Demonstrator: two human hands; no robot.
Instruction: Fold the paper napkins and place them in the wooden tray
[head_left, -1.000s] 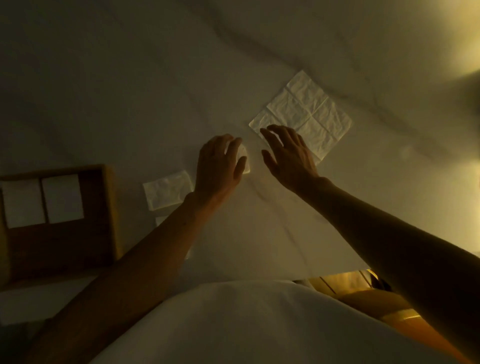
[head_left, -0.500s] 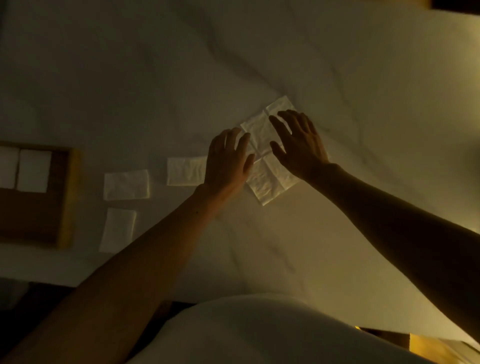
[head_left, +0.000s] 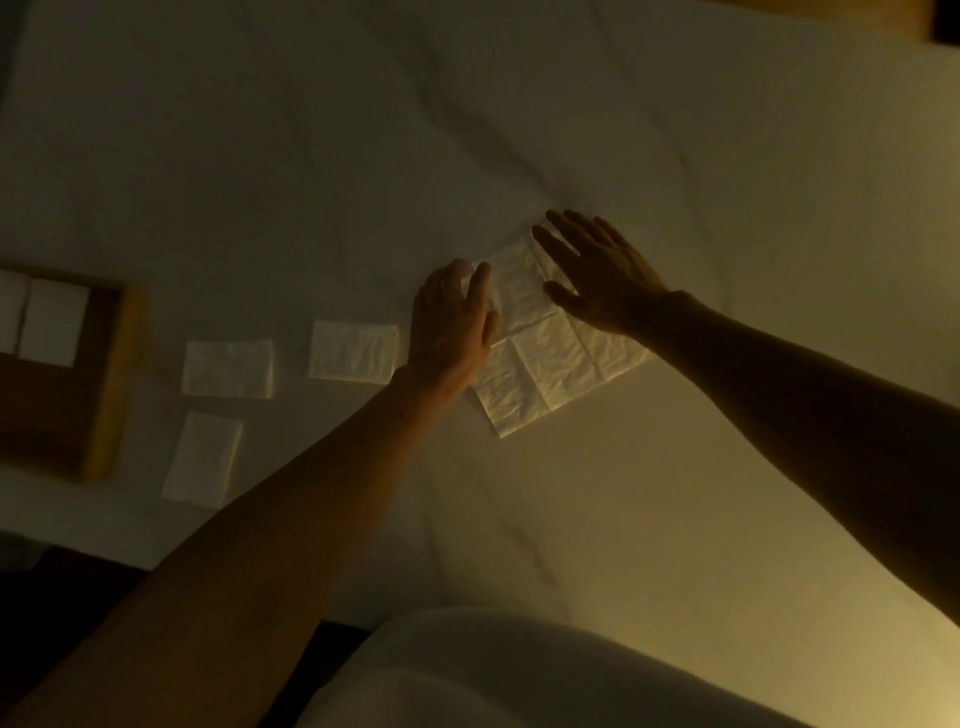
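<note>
An unfolded white napkin (head_left: 545, 364) with crease lines lies flat on the pale table, near the middle. My left hand (head_left: 452, 322) rests on its left edge with straight fingers. My right hand (head_left: 597, 275) lies spread over its upper right part. Three folded napkins lie to the left: one (head_left: 353, 352) beside my left hand, one (head_left: 227, 369) further left, one (head_left: 203, 458) nearer me. The wooden tray (head_left: 111, 374) sits at the left edge with two folded napkins (head_left: 49, 322) inside.
The pale marbled table (head_left: 675, 493) stretches all around; its near edge runs along the bottom left. My white-clothed body (head_left: 493, 675) fills the bottom centre. The light is dim and yellowish.
Both hands reached onto the unfolded napkin, which now lies closer to me. The view has shifted, so the tray and folded napkins sit further left in the frame.
</note>
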